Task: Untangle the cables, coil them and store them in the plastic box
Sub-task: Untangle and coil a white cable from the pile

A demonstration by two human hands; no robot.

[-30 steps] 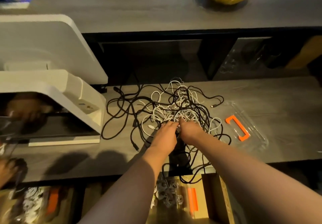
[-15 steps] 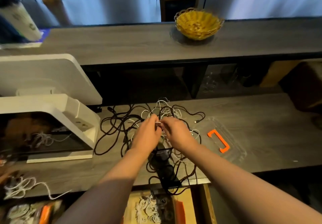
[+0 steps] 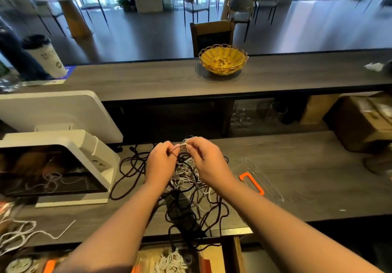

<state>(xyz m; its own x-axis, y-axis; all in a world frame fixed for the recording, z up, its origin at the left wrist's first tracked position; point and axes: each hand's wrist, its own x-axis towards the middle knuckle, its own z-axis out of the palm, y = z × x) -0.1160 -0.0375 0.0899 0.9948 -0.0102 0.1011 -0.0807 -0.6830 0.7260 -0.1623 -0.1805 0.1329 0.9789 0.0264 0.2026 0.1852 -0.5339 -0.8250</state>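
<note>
A tangle of black and white cables (image 3: 186, 185) lies on the grey desk (image 3: 297, 177), with strands trailing over the front edge. Above the pile, my left hand (image 3: 161, 162) and my right hand (image 3: 204, 159) each pinch the same white cable (image 3: 180, 146), held raised between them. A clear plastic box lid with an orange handle (image 3: 252, 182) lies flat just right of the tangle. Below the desk, an open drawer shows a box with coiled white cables (image 3: 171, 262).
A white point-of-sale terminal (image 3: 63, 160) stands at the left, loose white cable (image 3: 19, 232) in front of it. A yellow wicker basket (image 3: 222, 59) sits on the upper counter. A cardboard box (image 3: 364, 122) stands at the far right.
Both hands have lifted off the pile, raising a white cable between them. The camera has tilted up, showing the room beyond the counter.
</note>
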